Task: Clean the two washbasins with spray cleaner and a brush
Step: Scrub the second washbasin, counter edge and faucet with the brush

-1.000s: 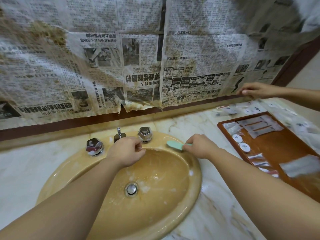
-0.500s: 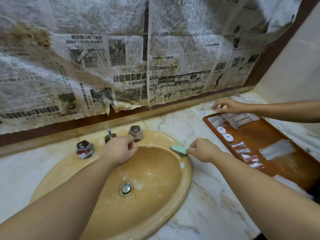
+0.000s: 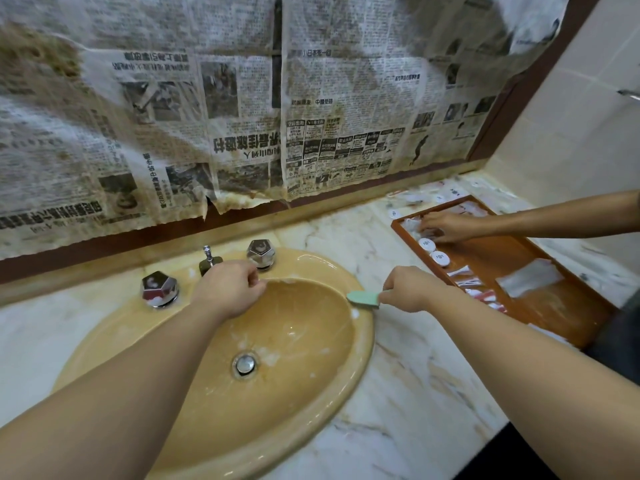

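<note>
A tan oval washbasin point(image 3: 294, 414) is set into a marble counter point(image 3: 419, 420), with foam specks inside and a chrome drain point(image 3: 245, 364) at the bottom. My right hand point(image 3: 405, 289) grips the handle of a small green brush point(image 3: 363, 298), whose head lies on the basin's right rim. My left hand point(image 3: 228, 289) is curled over the tap spout at the back rim; the spout is hidden beneath it. No spray cleaner is in view.
Two chrome tap handles point(image 3: 159, 289) point(image 3: 261, 252) flank a lift rod point(image 3: 207, 254). A brown tray point(image 3: 547, 310) of sachets and small round lids sits at the right, with another person's hand point(image 3: 440, 226) in it. Stained newspaper point(image 3: 311, 116) covers the wall behind.
The brush has slid along the rim from the back right toward the right side. The other person's hand moved from the counter's back edge into the tray. My left hand stayed put.
</note>
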{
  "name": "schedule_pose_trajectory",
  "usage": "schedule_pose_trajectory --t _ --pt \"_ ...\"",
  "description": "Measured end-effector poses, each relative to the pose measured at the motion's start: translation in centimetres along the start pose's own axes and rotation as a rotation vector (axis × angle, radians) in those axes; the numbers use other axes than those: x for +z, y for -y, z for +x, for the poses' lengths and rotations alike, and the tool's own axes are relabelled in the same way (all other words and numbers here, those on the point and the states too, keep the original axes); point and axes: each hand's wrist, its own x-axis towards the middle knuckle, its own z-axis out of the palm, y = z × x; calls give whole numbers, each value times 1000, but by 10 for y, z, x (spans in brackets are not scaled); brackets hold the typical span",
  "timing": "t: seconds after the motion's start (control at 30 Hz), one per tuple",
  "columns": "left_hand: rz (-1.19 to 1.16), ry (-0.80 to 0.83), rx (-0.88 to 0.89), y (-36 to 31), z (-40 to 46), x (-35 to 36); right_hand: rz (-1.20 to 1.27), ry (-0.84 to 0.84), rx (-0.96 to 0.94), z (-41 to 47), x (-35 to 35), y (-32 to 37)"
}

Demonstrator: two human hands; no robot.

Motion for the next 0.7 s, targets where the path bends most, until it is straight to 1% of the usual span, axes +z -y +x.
schedule_pose_trajectory --t 0.07,0.13,0.27,0.37,0.47,0.5,0.57,0.6,0.7 --pt "4 6 -5 1 0 1 -14 16 -7 1 -2 1" --pt "4 6 -5 1 0 1 -28 -16 -3 -1 -5 1" --pt "6 2 -4 3 1 2 -43 80 -35 -1 -1 2" --pt "2 1 -3 2 1 3 -26 28 -34 -3 3 0" --pt "0 3 -7 3 2 3 14 130 -50 -7 8 -3" --pt "1 2 -7 3 2 3 18 127 -58 -7 10 -3" --pt "6 1 -4 4 1 4 20 38 -56 -10 13 -3" --pt "9 1 -4 4 1 4 27 31 -62 -11 14 -1" --pt "3 -3 -5 5 1 5 9 171 -104 -15 18 8"
